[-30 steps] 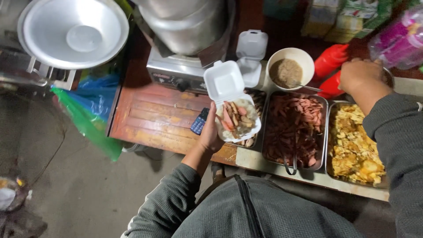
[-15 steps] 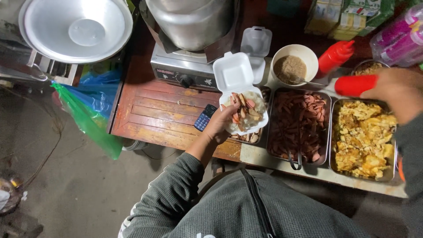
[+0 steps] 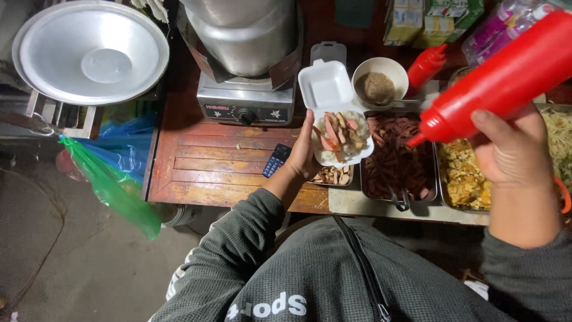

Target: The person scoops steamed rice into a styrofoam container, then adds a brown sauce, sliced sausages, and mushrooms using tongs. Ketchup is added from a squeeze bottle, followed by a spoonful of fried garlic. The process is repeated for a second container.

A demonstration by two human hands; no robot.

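Note:
My left hand holds an open white foam box filled with rice and sliced sausage, above the wooden table. My right hand grips a red squeeze bottle, tilted with its nozzle pointing left and down toward the box. The nozzle tip hangs over the tray of dark sliced meat, just right of the box.
A steel tray of yellow fried egg, a white bowl of brown powder, a second red bottle, a steel pot on a stove, a phone, a large metal lid and green and blue bags.
My right hand has lifted the red bottle from the back of the table and swung it toward the box. The left hand keeps the box nearly in place.

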